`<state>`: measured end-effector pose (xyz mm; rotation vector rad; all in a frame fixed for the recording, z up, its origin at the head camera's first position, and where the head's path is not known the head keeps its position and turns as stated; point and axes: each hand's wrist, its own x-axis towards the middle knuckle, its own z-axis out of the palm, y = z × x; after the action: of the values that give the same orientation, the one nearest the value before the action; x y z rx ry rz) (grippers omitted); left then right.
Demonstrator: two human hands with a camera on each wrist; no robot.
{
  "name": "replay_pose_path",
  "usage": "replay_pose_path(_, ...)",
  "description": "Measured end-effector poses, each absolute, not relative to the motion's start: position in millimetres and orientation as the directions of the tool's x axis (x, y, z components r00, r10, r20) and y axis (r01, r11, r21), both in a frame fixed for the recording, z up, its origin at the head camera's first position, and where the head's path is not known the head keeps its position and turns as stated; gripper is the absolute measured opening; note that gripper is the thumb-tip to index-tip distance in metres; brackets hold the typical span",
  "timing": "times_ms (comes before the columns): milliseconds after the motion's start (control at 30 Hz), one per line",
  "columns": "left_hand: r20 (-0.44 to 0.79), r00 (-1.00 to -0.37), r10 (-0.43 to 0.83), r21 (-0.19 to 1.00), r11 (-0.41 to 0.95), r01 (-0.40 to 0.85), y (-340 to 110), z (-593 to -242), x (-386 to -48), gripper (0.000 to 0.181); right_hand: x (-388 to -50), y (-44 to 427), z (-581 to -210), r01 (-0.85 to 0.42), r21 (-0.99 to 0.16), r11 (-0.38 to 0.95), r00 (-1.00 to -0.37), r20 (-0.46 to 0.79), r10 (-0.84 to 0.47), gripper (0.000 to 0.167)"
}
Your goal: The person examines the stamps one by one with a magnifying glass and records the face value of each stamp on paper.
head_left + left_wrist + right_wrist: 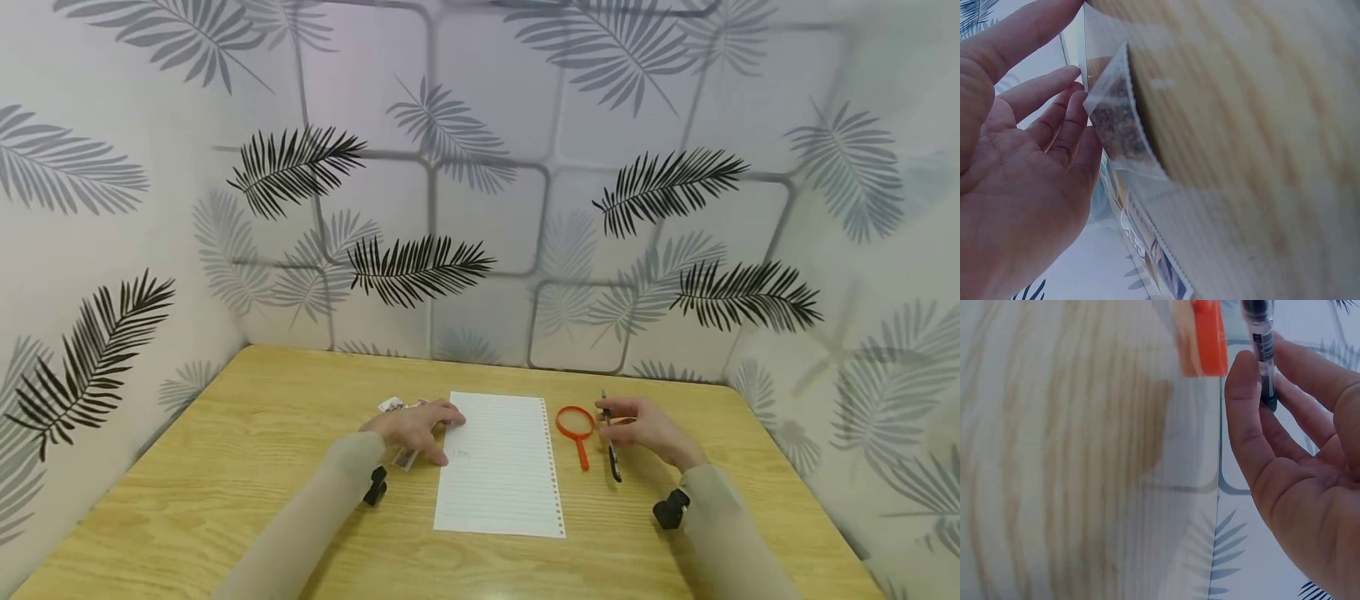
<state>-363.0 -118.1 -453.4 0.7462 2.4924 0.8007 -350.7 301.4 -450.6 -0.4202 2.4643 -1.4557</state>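
A lined sheet of paper [498, 483] with punched holes along its right edge lies on the table, bearing a faint scribble near its left side. My left hand [416, 429] rests at its left edge, fingers extended and spread. Small picture pieces with scalloped edges, like postage stamps [1124, 128], lie under and beside that hand; one stamp [406, 458] shows below it. My right hand [645, 429] pinches a pen [1264, 353] between thumb and fingers, right of the paper. Whether the pen touches the table I cannot tell.
An orange-red magnifying glass [582, 454] lies between the paper and the pen. The wooden table [225, 450] meets leaf-patterned walls at its back and sides. A black wrist device [671, 508] sits on my right forearm.
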Motion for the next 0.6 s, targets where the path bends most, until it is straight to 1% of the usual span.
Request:
replay_pose_path(167,-0.223,-0.771,0.596,0.634,0.69,0.35,-116.0,-452.7,-363.8,0.07,-349.2,310.1,-451.1,-0.166,-0.849,0.501,-0.919,-0.052,-0.391,0.058)
replay_pose_path(333,-0.214,-0.771,0.6,0.644,0.68,0.351,-116.2,-451.5,-364.1,0.07,-350.9,313.4,-452.3,-0.176,-0.84,0.513,-0.92,-0.045,-0.389,0.056)
replay_pose_path(500,-0.231,-0.772,0.593,0.641,0.69,0.338,-117.2,-452.9,-362.2,0.07,-350.7,315.8,-458.6,-0.163,-0.842,0.514,-0.911,-0.073,-0.407,0.055)
replay_pose_path(600,-0.218,-0.771,0.599,0.644,0.682,0.348,-116.1,-451.4,-363.2,0.07,-351.3,317.8,-458.6,-0.18,-0.837,0.517,-0.906,-0.063,-0.418,0.055)
